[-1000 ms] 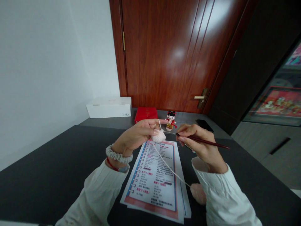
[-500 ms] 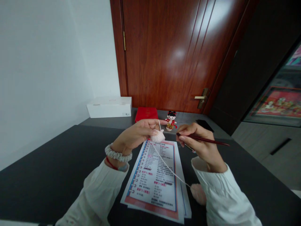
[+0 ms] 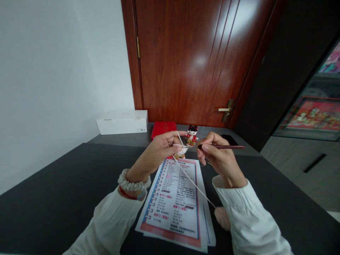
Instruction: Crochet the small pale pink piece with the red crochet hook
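Dark, matt tabletop (image 3: 66,184) set before a glossy red-brown wooden door (image 3: 183,71); printed white paper sheets with pink and blue borders (image 3: 177,202) lie on it, centrally. Above their far end, the small off-white knitted or crocheted yarn piece (image 3: 181,151) is held clear of the surface. Left hand (image 3: 163,147): thumb and fingers pinched closed on the piece, index finger extended with yarn over it. Right hand (image 3: 221,157): fingers closed, pen-fashion, around the slim hook with dark-red handle (image 3: 231,146), its thin shaft reaching the piece. One pale yarn strand (image 3: 190,179) runs down to the pale pink yarn ball (image 3: 222,218) beside the right sleeve. Assessment: piece judged light, soft and easily squashed, best gripped lightly by its worked edge; hook judged stiff, possibly smooth, best held by the handle. Exact stitch detail cannot be determined.
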Motion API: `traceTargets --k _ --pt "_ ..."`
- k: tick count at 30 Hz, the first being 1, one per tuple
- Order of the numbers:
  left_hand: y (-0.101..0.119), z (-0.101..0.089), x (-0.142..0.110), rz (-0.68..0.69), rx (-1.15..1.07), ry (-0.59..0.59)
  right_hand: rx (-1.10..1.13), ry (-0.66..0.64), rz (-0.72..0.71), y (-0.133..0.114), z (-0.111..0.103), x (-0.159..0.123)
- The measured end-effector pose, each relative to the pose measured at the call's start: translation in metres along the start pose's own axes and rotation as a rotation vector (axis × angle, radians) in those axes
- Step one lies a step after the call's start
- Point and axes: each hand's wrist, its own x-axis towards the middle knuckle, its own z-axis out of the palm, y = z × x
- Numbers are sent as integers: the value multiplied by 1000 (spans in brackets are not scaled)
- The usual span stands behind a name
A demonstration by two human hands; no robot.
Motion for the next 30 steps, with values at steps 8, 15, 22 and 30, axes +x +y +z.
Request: traceTargets --k 8,15,22,30 --pt "7 5 2 30 120 84 -222 34 -100 -8 2 -4" --pt "9 6 1 32 145 96 -295 61 -120 -10 3 -5" --pt "14 10 2 2 166 152 -394 65 -163 -9 8 -4" --pt "15 13 6 66 230 266 -821 64 -359 -18 22 -6"
